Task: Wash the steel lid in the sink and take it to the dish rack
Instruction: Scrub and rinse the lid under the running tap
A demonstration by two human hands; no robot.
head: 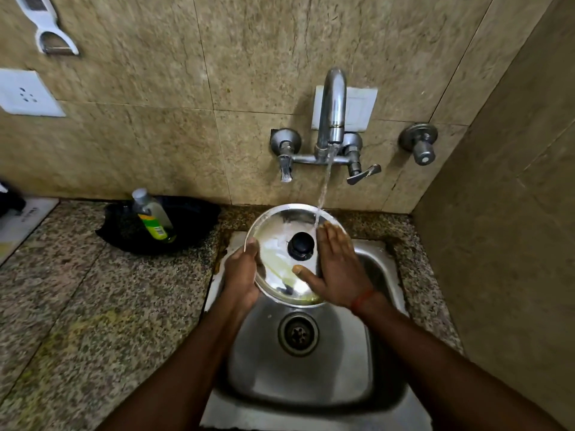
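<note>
A round steel lid (280, 231) with a black knob (301, 245) is held tilted above the steel sink (311, 374). My left hand (241, 273) grips its left rim from below, thumb on the edge. My right hand (337, 269) lies flat with fingers spread on the lid's right side. Water streams from the tap (332, 113) onto the lid's upper right edge, beside my right fingertips. Yellowish smears show on the lid's lower part.
A dish soap bottle (152, 217) lies on a black cloth (186, 225) on the granite counter (93, 306) left of the sink. Tap handles (362, 174) sit on the tiled wall. A side wall closes in on the right. No dish rack is visible.
</note>
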